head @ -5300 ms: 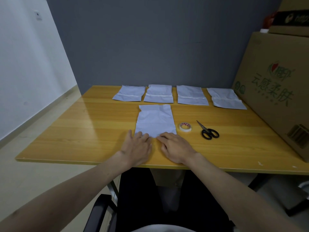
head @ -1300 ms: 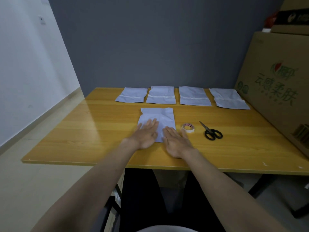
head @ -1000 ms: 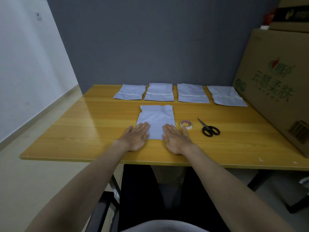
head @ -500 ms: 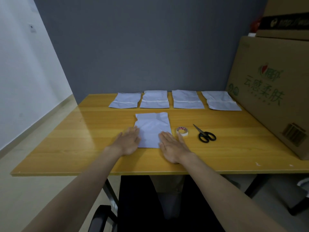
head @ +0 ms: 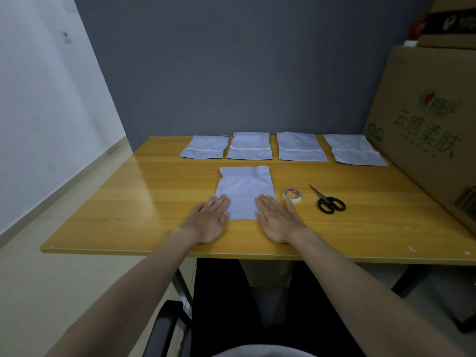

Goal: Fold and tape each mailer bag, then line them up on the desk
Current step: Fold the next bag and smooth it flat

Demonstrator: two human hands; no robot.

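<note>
We had both hands flat on the worktop (head: pixel 128 202) in the lower middle of the frame. Our left hand (head: pixel 210 219) lay with fingers straight and spread narrowly, its fingertips pressing the lower left corner of the mailer bag (head: pixel 244 193). Our right hand (head: pixel 277 220) was likewise flat and held nothing, its fingers resting on the bag's lower right corner. The bag lay at the centre of the frame, creased and wrinkled near its top edge.

Four finished bags (head: pixel 283 149) sat in a row across the upper middle of the frame, each showing a pale strip across it. The roll of tape (head: pixel 292 195) lay just right of our right hand, and the scissors (head: pixel 327 200) were further right, near it but apart.

In our judgement, the bag was being smoothed and had not yet been taped. Several things could go wrong from here. The wrinkles at the top edge could leave the fold crooked if we did not press them out. The thin bag might slide on the glossy worktop once one hand lifted for the tape, so the fold could spring open. Our right hand could also knock the roll, since it sat so close.
</note>
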